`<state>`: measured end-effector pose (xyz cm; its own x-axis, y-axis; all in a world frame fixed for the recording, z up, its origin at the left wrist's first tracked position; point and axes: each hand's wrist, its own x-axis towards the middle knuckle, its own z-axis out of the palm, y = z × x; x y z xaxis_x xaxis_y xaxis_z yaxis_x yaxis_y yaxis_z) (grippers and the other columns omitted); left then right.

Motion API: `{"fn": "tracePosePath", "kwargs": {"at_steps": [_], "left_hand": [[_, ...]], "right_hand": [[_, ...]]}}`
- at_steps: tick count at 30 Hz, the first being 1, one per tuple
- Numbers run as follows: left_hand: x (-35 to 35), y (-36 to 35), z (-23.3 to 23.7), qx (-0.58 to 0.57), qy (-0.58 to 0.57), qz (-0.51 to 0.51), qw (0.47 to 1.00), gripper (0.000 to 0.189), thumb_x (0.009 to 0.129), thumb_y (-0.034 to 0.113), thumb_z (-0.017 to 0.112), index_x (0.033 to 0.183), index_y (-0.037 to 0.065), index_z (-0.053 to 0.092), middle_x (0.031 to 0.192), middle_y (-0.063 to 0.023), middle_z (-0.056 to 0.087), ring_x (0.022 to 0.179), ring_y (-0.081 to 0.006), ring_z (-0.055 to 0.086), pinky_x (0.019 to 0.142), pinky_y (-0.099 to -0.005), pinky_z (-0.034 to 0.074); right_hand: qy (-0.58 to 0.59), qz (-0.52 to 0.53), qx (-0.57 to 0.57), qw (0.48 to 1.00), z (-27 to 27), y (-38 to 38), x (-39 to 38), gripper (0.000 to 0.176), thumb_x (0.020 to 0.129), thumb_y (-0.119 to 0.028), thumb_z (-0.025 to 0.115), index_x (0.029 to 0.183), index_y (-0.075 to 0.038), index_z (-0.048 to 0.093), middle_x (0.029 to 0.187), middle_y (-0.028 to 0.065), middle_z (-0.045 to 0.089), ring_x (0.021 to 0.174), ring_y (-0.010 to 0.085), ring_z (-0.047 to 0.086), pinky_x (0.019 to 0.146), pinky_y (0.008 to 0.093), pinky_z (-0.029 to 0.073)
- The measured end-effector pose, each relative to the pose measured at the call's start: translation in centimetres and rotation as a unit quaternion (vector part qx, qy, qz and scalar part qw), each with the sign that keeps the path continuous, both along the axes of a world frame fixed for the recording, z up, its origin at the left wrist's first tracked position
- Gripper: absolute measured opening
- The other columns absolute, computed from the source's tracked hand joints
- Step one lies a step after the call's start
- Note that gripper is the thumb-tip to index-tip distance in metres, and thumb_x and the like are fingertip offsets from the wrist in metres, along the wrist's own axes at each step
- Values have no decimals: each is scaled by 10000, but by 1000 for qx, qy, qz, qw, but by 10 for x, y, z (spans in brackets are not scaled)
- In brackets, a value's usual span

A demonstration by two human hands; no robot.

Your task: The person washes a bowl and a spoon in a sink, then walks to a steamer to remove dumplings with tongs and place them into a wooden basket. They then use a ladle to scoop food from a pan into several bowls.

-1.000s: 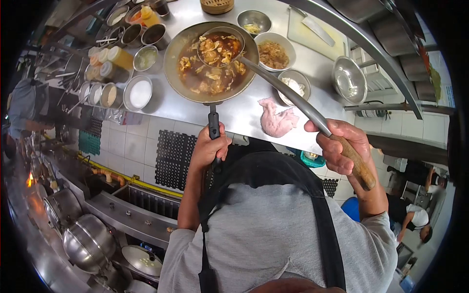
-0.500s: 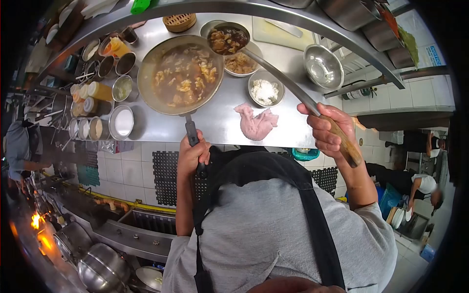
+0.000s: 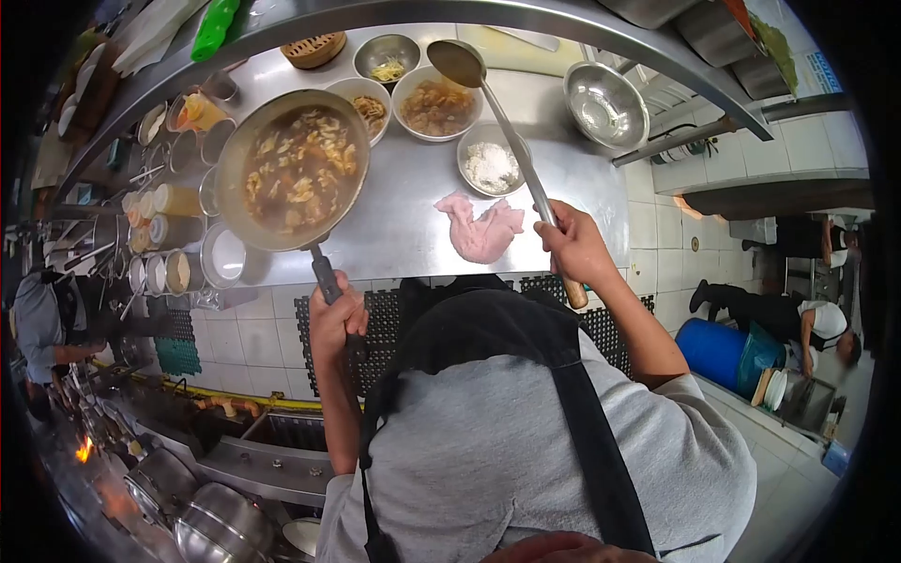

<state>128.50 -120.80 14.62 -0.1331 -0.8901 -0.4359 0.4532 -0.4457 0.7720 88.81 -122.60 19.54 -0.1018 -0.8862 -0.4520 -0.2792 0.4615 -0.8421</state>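
My left hand (image 3: 339, 314) is closed round the black handle of a wide pan (image 3: 293, 171), which holds brown broth with pieces of food. In my right hand (image 3: 574, 246) is the wooden-ended handle of a long metal ladle (image 3: 456, 64), its bowl tilted above a white bowl of brown food (image 3: 437, 105). Partly behind the pan sits a second white bowl (image 3: 369, 105). A small metal bowl of white food (image 3: 493, 167) stands below the ladle, close to a crumpled pink cloth (image 3: 481, 228).
Sauce bottles (image 3: 175, 199) and metal containers (image 3: 223, 255) crowd the counter's left side. An empty metal bowl (image 3: 605, 105) stands at the right. A steel shelf (image 3: 413, 17) crosses above. Other people (image 3: 815, 328) are at both sides; a flame (image 3: 85, 450) burns lower left.
The pan has moved left and tilted. The ladle, which held brown food and broth over the bowls, has shifted and its bowl is now tipped. My right hand has moved left and lower.
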Motion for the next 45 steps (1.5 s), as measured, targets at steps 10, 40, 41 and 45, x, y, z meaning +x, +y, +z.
{"fn": "tracePosePath", "kwargs": {"at_steps": [10, 40, 41, 45], "left_hand": [[5, 2, -8, -26, 18, 8, 999, 212, 895, -18, 604, 1055, 58, 487, 603, 10, 457, 421, -95, 429, 410, -289, 424], [10, 20, -9, 2, -26, 15, 1000, 252, 851, -52, 666, 993, 61, 490, 582, -13, 497, 410, -113, 471, 425, -295, 450], [11, 20, -11, -6, -28, 13, 1000, 251, 850, -50, 666, 989, 59, 489, 580, -13, 498, 410, -113, 472, 425, -295, 449], [12, 22, -12, -19, -32, 6, 999, 246, 848, -40, 669, 978, 56, 485, 571, -13, 499, 411, -113, 472, 427, -295, 448]], "right_hand": [[-479, -105, 42, 871, 21, 12, -24, 441, 1091, -215, 472, 1425, 74, 470, 711, 22, 515, 417, 120, 487, 343, 256, 428], [-383, 123, 281, 872, 125, -17, 102, 419, 1055, -201, 542, 1259, 165, 537, 632, 46, 518, 350, 140, 530, 308, 247, 452], [-406, 113, 288, 860, 126, -18, 102, 418, 1057, -197, 535, 1262, 168, 530, 633, 44, 517, 350, 135, 527, 307, 245, 452], [-445, 113, 294, 838, 128, -22, 105, 420, 1064, -190, 506, 1276, 173, 521, 639, 34, 513, 353, 125, 523, 306, 242, 452]]}}
